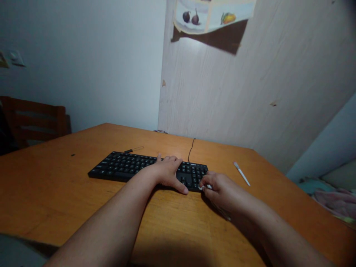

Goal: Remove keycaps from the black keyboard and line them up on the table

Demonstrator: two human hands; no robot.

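Head view: black keyboard (122, 165) on worktop (172, 230); left hand (168, 173) laid across it, fingers splayed, unclenched. Right hand (217, 186) pinches small white wad (200, 188) at keyboard's near right corner. Slim white stick (242, 174) lies farther right.

I am in what looks like a room in a home. My wooden tabletop (69, 185) resembles household furniture, and a slatted wooden chair (36, 107) stands at the far left. A sheet of painted fruit (217, 15) hangs on the far wood-grained panel (217, 92). To my right lie soft folded cloths (333, 200), perhaps bedding. The pale wall (97, 66) at left, with its small wall plate (16, 57), suits a dwelling too.
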